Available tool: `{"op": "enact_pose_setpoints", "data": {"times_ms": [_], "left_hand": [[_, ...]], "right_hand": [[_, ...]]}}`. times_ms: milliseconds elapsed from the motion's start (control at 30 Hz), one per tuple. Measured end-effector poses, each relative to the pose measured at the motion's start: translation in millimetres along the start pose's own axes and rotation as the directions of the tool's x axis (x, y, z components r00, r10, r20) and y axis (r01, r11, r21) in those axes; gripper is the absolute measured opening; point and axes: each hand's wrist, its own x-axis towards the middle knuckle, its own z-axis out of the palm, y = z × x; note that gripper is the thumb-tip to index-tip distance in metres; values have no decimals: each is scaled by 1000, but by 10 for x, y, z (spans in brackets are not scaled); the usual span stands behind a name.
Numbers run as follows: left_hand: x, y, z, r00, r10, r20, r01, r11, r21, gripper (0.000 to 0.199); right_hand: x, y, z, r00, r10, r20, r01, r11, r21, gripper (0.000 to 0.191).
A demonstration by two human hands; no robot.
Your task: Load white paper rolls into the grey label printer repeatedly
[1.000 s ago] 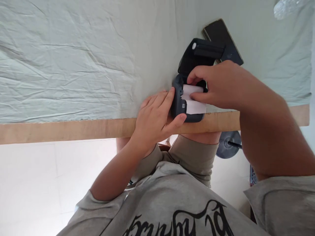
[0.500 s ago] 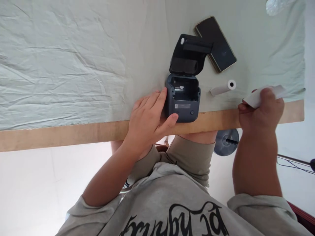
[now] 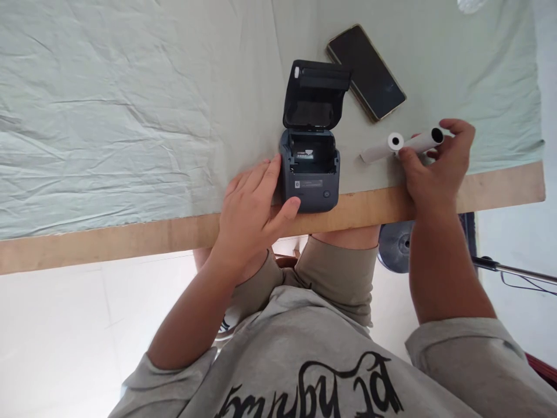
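Observation:
A dark blue label printer (image 3: 315, 200) sits at the table's front edge with its lid (image 3: 315, 96) raised and its paper bay exposed. My left hand (image 3: 250, 203) rests against the printer's left side, fingers stretched out and thumb near its front corner. To the right lies a white paper roll (image 3: 378, 152) with a small dark core. Beside it is a second white roll (image 3: 420, 141) with a wider dark hole at its end. My right hand (image 3: 435, 168) is around this second roll, thumb and fingers spread apart, the thumb tip close to where the two rolls meet.
A black smartphone (image 3: 368, 72) lies behind the printer, to the right, near the raised lid. Wrinkled pale green cloth (image 3: 108, 116) covers the table up to its wooden front edge (image 3: 174, 232). A clear plastic item (image 3: 470, 4) is partly visible at the top. A round dark base (image 3: 395, 247) stands below the table.
My right hand has moved left with the white roll, which now lies beside the other roll, and its fingers have spread. My left hand stays by the printer. The view has shifted slightly.

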Motion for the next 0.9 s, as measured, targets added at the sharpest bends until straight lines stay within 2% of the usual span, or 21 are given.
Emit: {"op": "enact_pose_setpoints", "data": {"times_ms": [67, 133, 167, 200, 233, 300, 367, 467, 667, 800, 900], "left_hand": [[3, -6, 5, 1000, 0, 1, 0, 1000, -6, 72], [7, -13, 9, 1000, 1, 4, -1, 1000, -16, 71], [8, -16, 10, 1000, 1, 6, -1, 1000, -21, 70], [10, -18, 9, 1000, 1, 9, -1, 1000, -26, 70], [12, -19, 8, 1000, 1, 11, 0, 1000, -30, 69], [14, -14, 2, 1000, -4, 13, 4, 1000, -28, 69], [13, -5, -6, 1000, -12, 16, 12, 1000, -16, 69], [8, 12, -18, 1000, -14, 26, 14, 1000, -6, 69], [9, 26, -27, 999, -28, 21, 29, 999, -25, 66], [14, 20, -26, 999, -34, 16, 34, 999, -37, 66], [14, 20, -26, 999, -34, 21, 34, 999, -37, 66]], "right_hand": [[-60, 49, -19, 979, -175, -103, 178, 984, 18, 66], [-160, 0, -20, 895, -390, -216, 402, 916, 13, 54], [-218, -61, -3, 851, -471, -232, 485, 874, 7, 48], [-274, -139, 27, 829, -516, -215, 529, 848, 7, 46], [-326, -227, 70, 829, -531, -173, 540, 842, 4, 48], [-402, -392, 176, 867, -490, -86, 491, 871, -15, 49], [-434, -497, 282, 928, -372, -18, 372, 928, -29, 47], [-422, -510, 383, 973, -227, 41, 227, 974, 3, 44], [-383, -460, 393, 945, -308, 110, 273, 928, 253, 45], [-391, -547, 381, 939, -334, 86, 313, 929, 196, 46], [-399, -564, 380, 953, -297, 56, 283, 941, 185, 44]]}}
